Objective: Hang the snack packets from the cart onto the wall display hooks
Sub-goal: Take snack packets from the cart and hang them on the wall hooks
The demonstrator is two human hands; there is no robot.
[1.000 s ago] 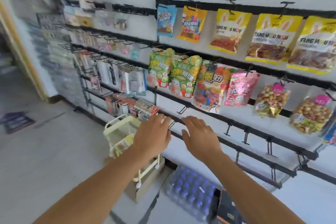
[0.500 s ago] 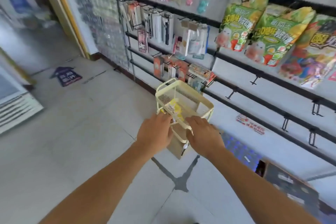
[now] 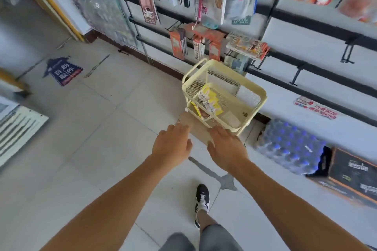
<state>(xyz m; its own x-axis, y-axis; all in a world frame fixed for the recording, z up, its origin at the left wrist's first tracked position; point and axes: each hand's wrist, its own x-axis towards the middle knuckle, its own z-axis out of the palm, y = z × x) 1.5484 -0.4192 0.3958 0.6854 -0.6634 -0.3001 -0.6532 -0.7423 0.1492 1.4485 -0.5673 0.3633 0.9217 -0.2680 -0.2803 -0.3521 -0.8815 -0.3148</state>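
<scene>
Both bare hands reach forward, fingers relaxed and spread, holding nothing. The yellow-and-white snack packets (image 3: 209,101) lie inside the pale yellow wire-mesh cart (image 3: 257,100), just beyond and slightly above the right hand (image 3: 226,146), leaning diagonally away. The left hand (image 3: 172,143) is a little farther off, to the side.

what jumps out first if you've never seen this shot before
Two bare hands, left hand and right hand, reach out open toward a pale yellow mesh cart standing by the wall in mid-frame. Yellow snack packets lie inside it. To the right on the floor sits a wrapped pack of blue-capped bottles, with empty black hooks on the wall above.
</scene>
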